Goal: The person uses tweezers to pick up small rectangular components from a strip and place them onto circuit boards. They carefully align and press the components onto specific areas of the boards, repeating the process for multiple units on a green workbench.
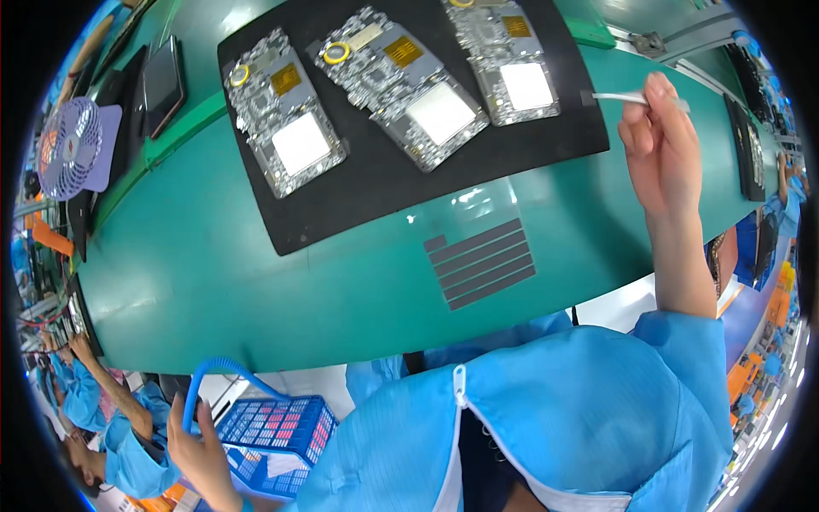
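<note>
At the upper right, my right hand (664, 145) pinches slim pale tweezers (640, 97). Their tip points left at a small dark piece (587, 99) by the mat's right edge; whether they grip it is unclear. Three phone circuit boards lie in a row on the black mat (375, 196): a left board (286, 115), a middle board (401, 85) and a right board (508, 64). Each carries a white square and a yellow-ringed round part. Low at the left, my left hand (200, 452) has its fingers around a blue arched handle (223, 365) above a blue basket (299, 427).
A clear sheet with dark grey strips (486, 264) lies on the green table (213, 282) in front of the mat. Far left are a purple fan (75, 147) and a dark phone (164, 85). A person in blue (136, 444) sits at the lower left.
</note>
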Tool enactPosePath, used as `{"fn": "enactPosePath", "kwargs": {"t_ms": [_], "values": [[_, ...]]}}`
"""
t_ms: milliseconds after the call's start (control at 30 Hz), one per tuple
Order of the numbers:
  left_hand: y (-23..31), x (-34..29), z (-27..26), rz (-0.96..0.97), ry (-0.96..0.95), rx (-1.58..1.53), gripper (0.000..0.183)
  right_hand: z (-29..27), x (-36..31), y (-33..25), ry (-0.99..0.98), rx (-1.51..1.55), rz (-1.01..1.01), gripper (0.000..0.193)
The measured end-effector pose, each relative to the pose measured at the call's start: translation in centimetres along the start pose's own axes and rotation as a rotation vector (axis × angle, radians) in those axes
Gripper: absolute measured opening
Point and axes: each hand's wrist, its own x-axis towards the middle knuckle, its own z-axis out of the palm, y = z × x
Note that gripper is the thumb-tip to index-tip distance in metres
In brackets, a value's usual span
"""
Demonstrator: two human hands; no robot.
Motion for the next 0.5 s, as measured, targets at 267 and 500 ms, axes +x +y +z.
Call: {"fn": "enactPosePath", "kwargs": {"t_ms": [267,500], "values": [[10.7,4.4,-6.7,0.629,-0.227,0.031,0.068,-0.4,4.4,0.4,-0.005,-0.057,0.091,0.022],[29.0,10.0,0.8,1.293,0.09,-0.33,0.054,0.7,5.3,2.3,-0.003,-0.097,0.085,0.025]]}}
